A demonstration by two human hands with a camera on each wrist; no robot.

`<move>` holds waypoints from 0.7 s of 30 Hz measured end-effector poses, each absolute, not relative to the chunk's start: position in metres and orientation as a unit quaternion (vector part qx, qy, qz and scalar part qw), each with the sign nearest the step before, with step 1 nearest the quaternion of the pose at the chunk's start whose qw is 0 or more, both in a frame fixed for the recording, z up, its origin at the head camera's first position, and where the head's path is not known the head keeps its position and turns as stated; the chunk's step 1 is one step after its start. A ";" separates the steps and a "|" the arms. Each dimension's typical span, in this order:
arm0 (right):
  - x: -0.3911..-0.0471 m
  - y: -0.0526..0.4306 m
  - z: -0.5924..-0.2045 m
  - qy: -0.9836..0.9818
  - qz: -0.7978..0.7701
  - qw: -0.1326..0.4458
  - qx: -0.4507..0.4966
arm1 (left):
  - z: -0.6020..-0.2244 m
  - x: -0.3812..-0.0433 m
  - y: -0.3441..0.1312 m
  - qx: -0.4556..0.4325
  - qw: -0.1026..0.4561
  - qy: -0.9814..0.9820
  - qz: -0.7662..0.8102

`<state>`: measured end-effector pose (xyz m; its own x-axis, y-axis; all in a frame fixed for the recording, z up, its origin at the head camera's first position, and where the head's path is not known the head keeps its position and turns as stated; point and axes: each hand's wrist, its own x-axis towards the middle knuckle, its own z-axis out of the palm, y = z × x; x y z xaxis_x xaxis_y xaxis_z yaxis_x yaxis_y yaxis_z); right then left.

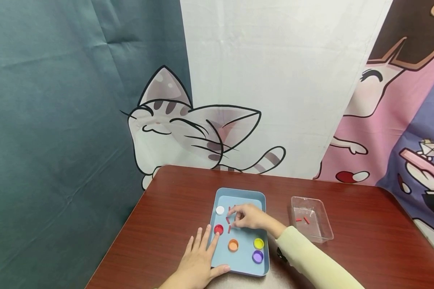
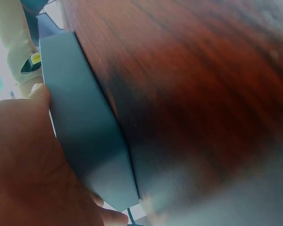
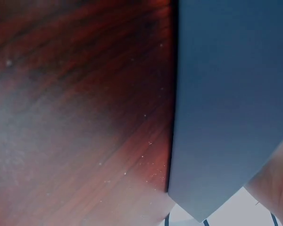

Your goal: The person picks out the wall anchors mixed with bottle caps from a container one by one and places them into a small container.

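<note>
A light blue tray lies on the table. In it are small red sticks and round caps: white, red, orange, yellow and purple. My left hand lies at the tray's left edge, fingers spread, a fingertip by the red cap. The left wrist view shows that hand against the tray's outer wall. Over the sticks, my right hand has bent fingers, with index finger and thumb apart. The tray wall mostly hides it in the right wrist view.
To the right of the tray stands a clear plastic box with red sticks inside. The brown table ends at the back against a hanging cloth printed with cartoon figures.
</note>
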<state>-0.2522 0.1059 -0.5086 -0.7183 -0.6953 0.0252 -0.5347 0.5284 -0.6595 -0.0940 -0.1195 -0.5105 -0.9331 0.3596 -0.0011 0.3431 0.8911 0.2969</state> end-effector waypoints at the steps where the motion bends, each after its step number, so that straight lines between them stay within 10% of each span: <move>1: -0.252 0.105 -0.509 0.868 -0.329 0.123 -0.352 | -0.511 -0.094 -0.120 0.181 0.027 0.972 0.147; 21: -0.253 0.093 -0.511 0.887 -0.297 0.117 -0.334 | -0.513 -0.097 -0.120 0.179 0.038 0.972 0.149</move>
<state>-0.2533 0.0931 -0.5107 -0.7499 -0.6615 -0.0086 -0.5230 0.6009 -0.6045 -0.0965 -0.1202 -0.5134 -0.9333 0.3586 -0.0213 0.3358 0.8920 0.3025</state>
